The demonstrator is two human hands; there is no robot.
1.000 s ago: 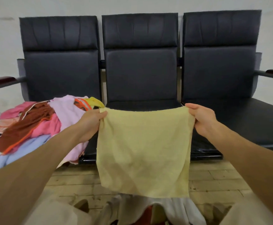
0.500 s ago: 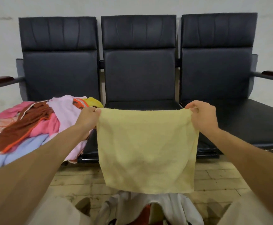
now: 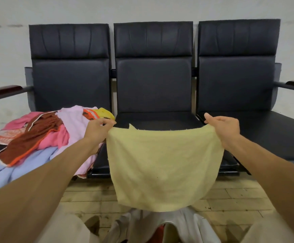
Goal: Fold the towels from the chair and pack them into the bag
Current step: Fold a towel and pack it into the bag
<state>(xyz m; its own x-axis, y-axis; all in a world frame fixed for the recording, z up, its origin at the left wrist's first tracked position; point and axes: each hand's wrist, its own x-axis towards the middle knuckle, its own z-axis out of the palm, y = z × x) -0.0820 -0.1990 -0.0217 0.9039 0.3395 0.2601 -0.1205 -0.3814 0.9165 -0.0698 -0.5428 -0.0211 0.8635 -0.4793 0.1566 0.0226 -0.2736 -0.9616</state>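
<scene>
A pale yellow towel (image 3: 162, 163) hangs spread out in front of the middle seat. My left hand (image 3: 97, 130) pinches its top left corner and my right hand (image 3: 225, 128) pinches its top right corner. The towel's top edge sags a little onto the front of the middle seat (image 3: 158, 120). A heap of unfolded towels (image 3: 37, 137) in pink, brown, lilac, light blue and yellow lies on the left seat. A white bag (image 3: 142, 225) with something red inside stands open on the floor below the towel, partly hidden by it.
Three joined black padded chairs (image 3: 235, 71) stand against a pale wall, with wooden armrests (image 3: 2, 90) at both ends. The right seat (image 3: 272, 134) has nothing on it. A worn wooden plank floor (image 3: 233, 199) lies below. My knees show at the bottom corners.
My hands have moved forward and slightly down, bringing the towel's top edge onto the middle seat's front. The towel's lower edge now bellies into a curve.
</scene>
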